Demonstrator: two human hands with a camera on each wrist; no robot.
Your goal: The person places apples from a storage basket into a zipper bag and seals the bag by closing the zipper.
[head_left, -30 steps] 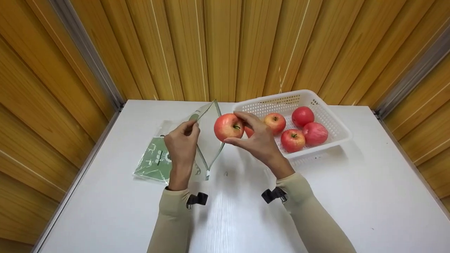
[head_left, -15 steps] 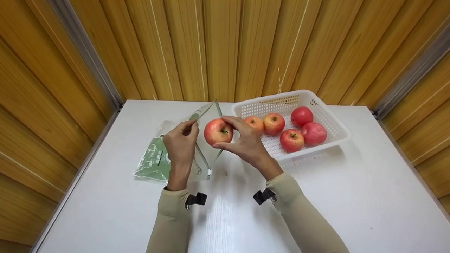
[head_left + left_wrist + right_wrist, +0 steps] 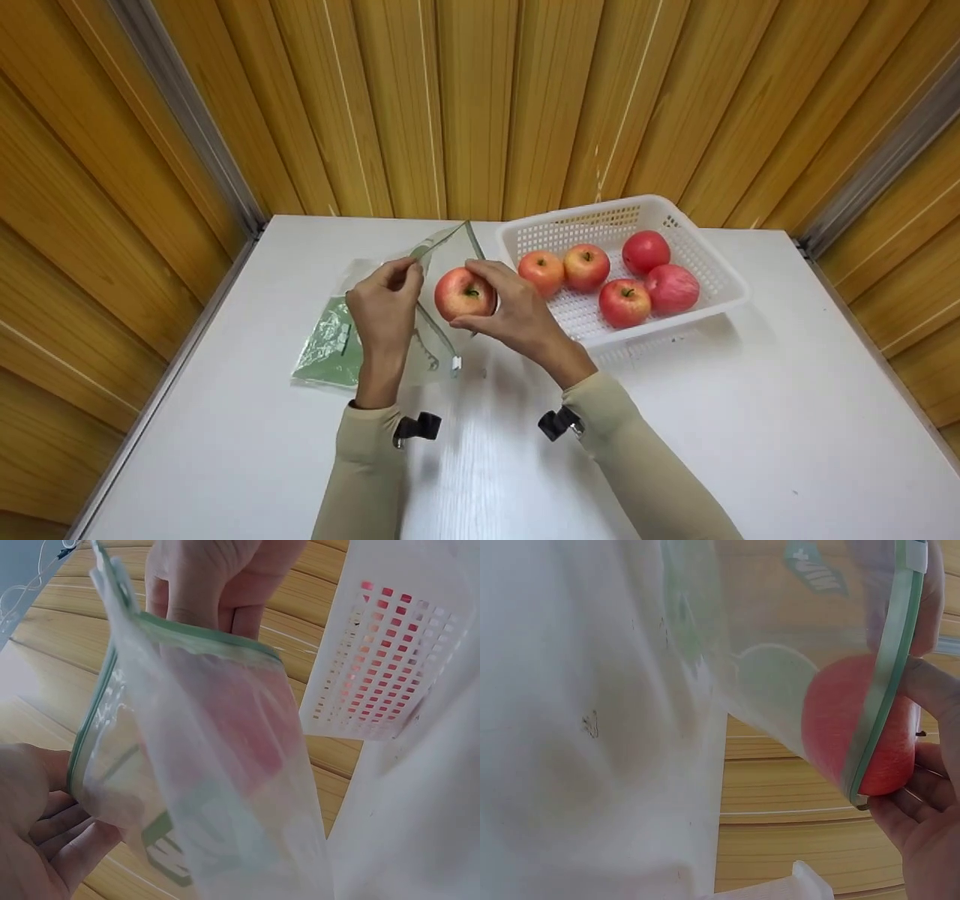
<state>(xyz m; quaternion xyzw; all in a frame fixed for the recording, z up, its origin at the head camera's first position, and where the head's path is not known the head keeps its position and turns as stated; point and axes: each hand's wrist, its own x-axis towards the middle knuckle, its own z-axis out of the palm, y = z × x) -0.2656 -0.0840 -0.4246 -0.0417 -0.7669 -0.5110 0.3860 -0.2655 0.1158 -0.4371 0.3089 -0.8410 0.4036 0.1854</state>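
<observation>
Apple (image 3: 454, 295) meets clear bag (image 3: 240, 795) between the two hands, and the next move turns on how the fruit stands to the bag's mouth. The right hand (image 3: 517, 307) has it in a wide grip, thumb on the near side and fingers on the far side, spread only to the fruit's girth. From that palm the apple lies to the left, at the mouth. Being round, it has no long axis to line up; the mouth does, its green zip edge (image 3: 891, 682) running from near to far with a white slider (image 3: 457, 363) at the near end. The left hand (image 3: 386, 300) pinches the left lip of the mouth, which stands apart from the other lip. In the right wrist view part of the fruit shows through the film and the stem side is outside, so it appears to be partway in, though the film makes the depth hard to judge. To the right stands a white basket (image 3: 709, 262) with five more apples (image 3: 626, 303); a green packet (image 3: 327, 360) lies on the table (image 3: 225, 352), left of the left wrist
</observation>
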